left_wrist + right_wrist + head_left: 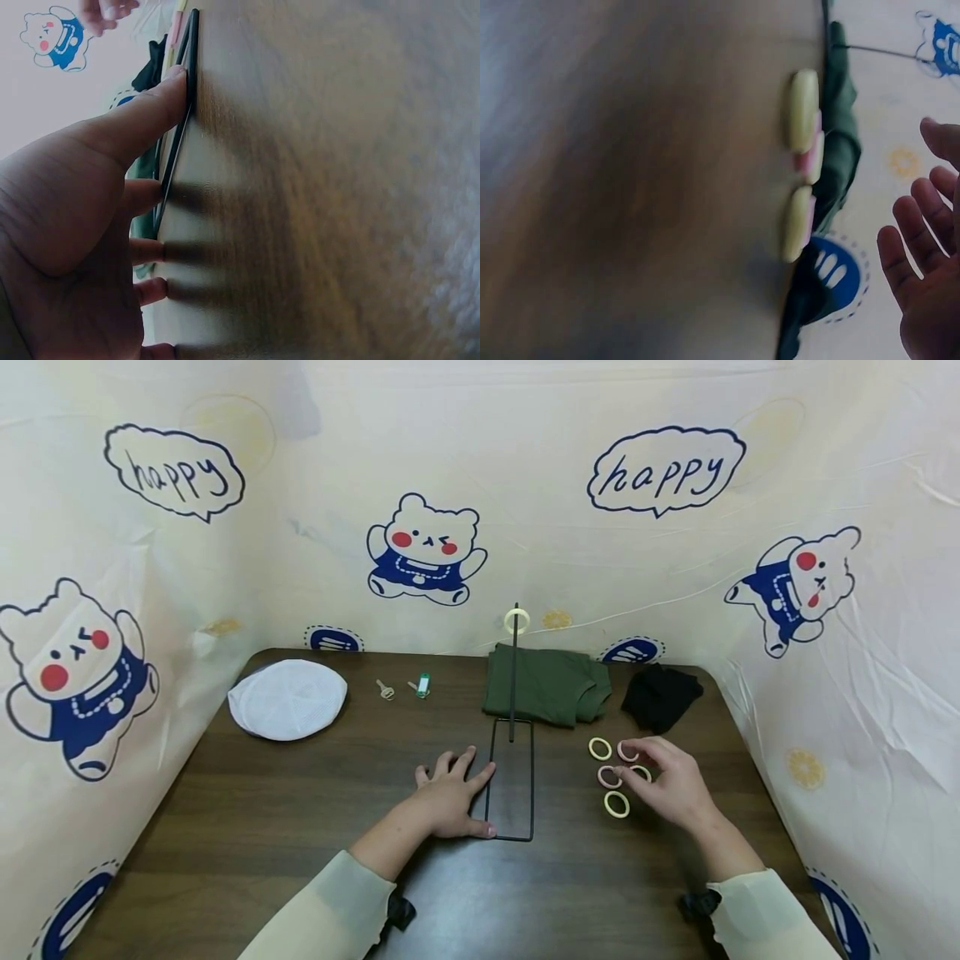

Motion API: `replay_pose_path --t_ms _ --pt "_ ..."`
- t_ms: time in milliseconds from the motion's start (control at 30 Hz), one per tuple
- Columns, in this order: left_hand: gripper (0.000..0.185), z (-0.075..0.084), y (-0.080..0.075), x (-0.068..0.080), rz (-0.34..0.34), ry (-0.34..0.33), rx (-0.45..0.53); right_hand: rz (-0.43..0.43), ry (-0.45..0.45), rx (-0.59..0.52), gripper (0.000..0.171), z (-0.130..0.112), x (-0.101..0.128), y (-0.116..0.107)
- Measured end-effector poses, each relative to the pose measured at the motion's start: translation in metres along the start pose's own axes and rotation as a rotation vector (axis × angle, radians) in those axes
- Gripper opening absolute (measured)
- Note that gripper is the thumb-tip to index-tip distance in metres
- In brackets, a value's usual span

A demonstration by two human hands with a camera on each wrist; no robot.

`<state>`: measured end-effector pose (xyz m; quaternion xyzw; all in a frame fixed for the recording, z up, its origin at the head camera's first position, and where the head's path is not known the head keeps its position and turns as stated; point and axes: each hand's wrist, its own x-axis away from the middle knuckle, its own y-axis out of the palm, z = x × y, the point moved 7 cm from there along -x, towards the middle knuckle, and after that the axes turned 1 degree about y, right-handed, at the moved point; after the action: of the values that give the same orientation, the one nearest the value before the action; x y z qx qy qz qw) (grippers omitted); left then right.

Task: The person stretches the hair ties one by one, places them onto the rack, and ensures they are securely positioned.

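Observation:
My left hand (448, 802) rests spread on the table, its thumb and a fingertip touching the left side of a black wire stand (532, 785). The stand has a rectangular base and an upright rod (171, 161) side is pressed by that thumb in the left wrist view. A pale yellow ring (525, 620) is at the rod's top. My right hand (673, 783) hovers over several small rings, fingers loosely bent and apart, nothing held. Among them are yellow rings (617, 805) and pink rings (602, 781); the hand partly covers some. In the right wrist view the rings (802, 112) lie apart from the hand (926, 247).
Folded green cloth (547, 685) lies behind the stand, with a black cloth (662, 697) to its right. A white cap (287, 700) sits at the back left. Between them are a key (386, 690) and a key with a green tag (423, 685). A printed curtain surrounds the table.

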<state>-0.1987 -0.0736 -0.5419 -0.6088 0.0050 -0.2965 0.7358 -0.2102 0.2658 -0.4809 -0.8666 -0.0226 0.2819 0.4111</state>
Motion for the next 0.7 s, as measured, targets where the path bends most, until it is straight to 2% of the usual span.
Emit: replay_pose_path --t_ms 400,700 --pt "0.106 0.000 0.001 0.001 0.010 0.006 0.008 -0.254 0.201 0.105 0.048 0.048 0.014 0.007" --pt "0.105 -0.001 0.002 0.000 0.007 0.008 0.008 -0.379 0.256 0.123 0.048 0.063 0.016 0.011"
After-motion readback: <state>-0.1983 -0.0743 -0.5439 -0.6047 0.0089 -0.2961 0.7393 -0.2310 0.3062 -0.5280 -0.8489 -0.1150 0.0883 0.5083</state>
